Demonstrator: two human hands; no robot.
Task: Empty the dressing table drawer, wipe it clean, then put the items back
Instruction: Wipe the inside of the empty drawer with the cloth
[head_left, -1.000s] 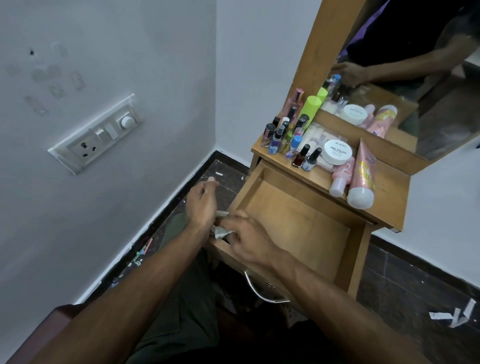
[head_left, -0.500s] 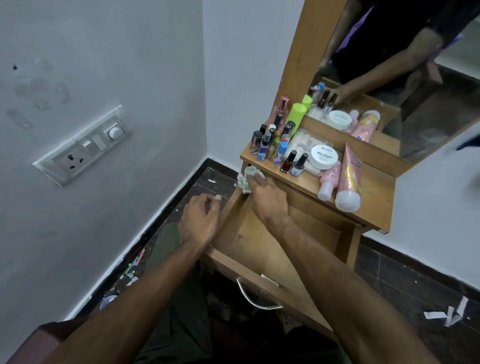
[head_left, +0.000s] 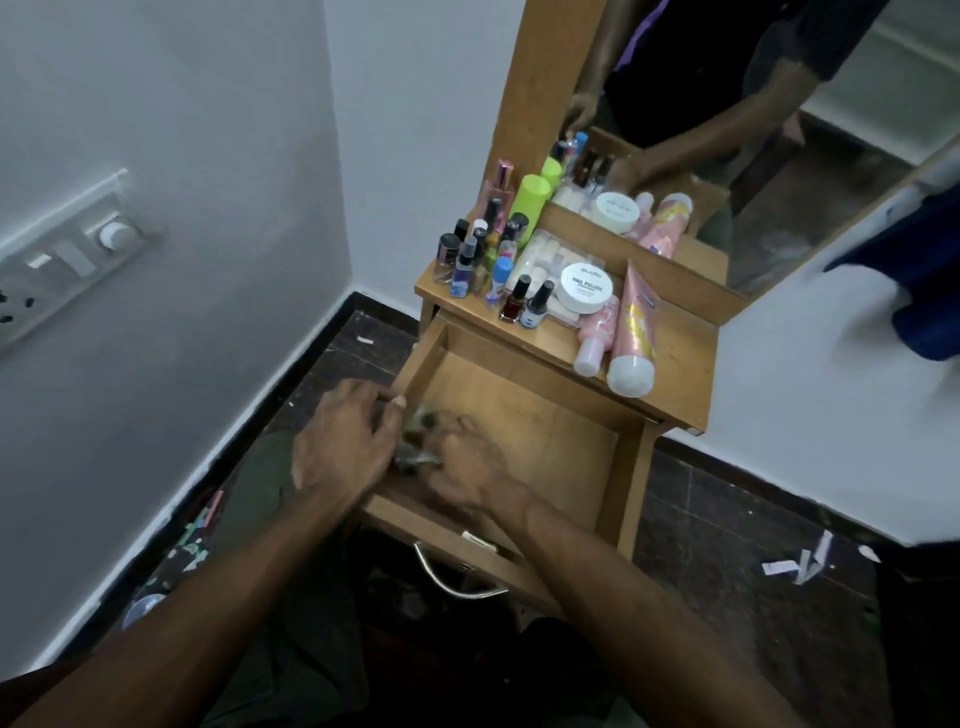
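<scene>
The wooden drawer (head_left: 628, 467) stands pulled out with nothing lying in it. My right hand (head_left: 462, 467) grips a crumpled pale green cloth (head_left: 415, 439) and presses it against the drawer's near left corner; the hand is motion-blurred. My left hand (head_left: 343, 441) holds the drawer's left wall, thumb on the rim. The drawer's items stand on the table top (head_left: 680, 358): several nail polish bottles (head_left: 514, 299), a white jar (head_left: 586, 287), a green bottle (head_left: 529, 200), a pink tube (head_left: 631, 338) and a smaller pink bottle (head_left: 597, 338).
A mirror (head_left: 753, 130) rises behind the table top. White walls close in on the left and behind, with a switch plate (head_left: 67, 260) on the left wall. The dark floor (head_left: 727, 561) has paper scraps (head_left: 800, 564). The drawer has a metal handle (head_left: 452, 584) in front.
My right hand has swept the cloth from the drawer's far left corner back to the near left corner. My left hand stays on the drawer's left wall.
</scene>
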